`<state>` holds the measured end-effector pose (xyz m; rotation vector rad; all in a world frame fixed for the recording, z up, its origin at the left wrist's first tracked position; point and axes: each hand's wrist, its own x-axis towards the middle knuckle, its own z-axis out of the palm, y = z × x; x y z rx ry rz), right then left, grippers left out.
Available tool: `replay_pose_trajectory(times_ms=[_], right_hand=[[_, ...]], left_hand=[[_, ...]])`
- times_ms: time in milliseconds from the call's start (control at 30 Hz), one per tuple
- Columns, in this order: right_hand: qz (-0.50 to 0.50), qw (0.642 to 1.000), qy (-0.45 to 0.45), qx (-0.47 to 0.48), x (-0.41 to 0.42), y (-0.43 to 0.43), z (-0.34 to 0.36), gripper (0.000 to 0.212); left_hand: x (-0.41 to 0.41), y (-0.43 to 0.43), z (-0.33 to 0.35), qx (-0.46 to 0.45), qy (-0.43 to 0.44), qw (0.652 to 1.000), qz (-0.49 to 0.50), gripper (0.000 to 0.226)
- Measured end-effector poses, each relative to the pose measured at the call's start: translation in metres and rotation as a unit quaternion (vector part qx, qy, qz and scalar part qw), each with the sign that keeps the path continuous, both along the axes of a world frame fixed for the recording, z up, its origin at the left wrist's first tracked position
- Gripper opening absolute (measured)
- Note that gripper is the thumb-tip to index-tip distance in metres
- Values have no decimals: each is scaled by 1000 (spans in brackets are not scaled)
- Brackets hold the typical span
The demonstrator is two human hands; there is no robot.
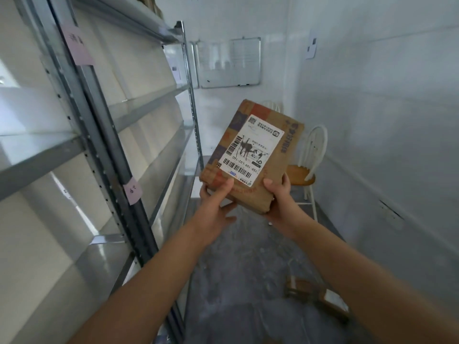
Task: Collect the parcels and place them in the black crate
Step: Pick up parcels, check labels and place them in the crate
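While held up mid-aisle, flat rectangular cardboard parcel [250, 155], glossy white label, gripped at its near corners by left hand [216, 194] and right hand [278, 194], thumbs on top. Grey perforated metal shelving [104, 150] along the left; smooth white wall [385, 120] right. Mottled floor [236, 269] between, two brown parcels [300, 286] lying near right.

Arms outstretched, left grip [215, 201] and right grip [280, 197] clasping.

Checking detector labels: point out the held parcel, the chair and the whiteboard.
held parcel [250, 155], head view, on its white shipping label
chair [301, 175], head view, on the wooden seat
whiteboard [231, 63], head view, on the board face
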<state>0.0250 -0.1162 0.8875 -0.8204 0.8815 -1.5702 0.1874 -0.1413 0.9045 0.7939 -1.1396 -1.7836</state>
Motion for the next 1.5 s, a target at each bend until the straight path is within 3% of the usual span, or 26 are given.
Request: replay_pose_trajectory(times_ms=[133,267,333,467,567,733,833,967,1033,1133,1233,1367,1500], right_hand=[[1,998,58,3,-12,2,-2,127],[-194,974,115,-2,-48,2,19,135],[-215,960,180,-12,-69,7,31,137],[-21,916,400,-29,-81,24,61,111],[133,871,474,1,-67,29,75,108],[313,869,380,36,-42,35,62,91],[284,897,337,11,-38,39,52,69],[176,950,256,-6,-34,43,47,36],[155,968,197,-15,-28,43,50,35],[151,979,134,-24,-8,40,55,39],[177,979,89,-54,17,34,53,36],[219,969,91,-71,51,29,58,50],[274,953,90,-93,89,29,67,62]], left_hand=[[4,-5,5,-32,15,998,60,79],[26,-17,22,-115,-80,985,101,63],[39,-21,32,-161,-127,974,94,71],[55,-21,53,-210,-230,950,-31,71],[53,-13,63,-213,-236,941,-118,56],[44,-4,74,-233,-245,928,-159,57],[46,1,80,-244,-277,915,-161,58],[62,-9,76,-288,-253,924,2,84],[72,-10,66,-262,-229,937,38,98],[78,-2,42,-237,-226,945,12,111],[77,17,27,-268,-153,951,5,89],[89,45,26,-246,-50,957,145,79],[117,82,38,-235,-56,938,246,74]])
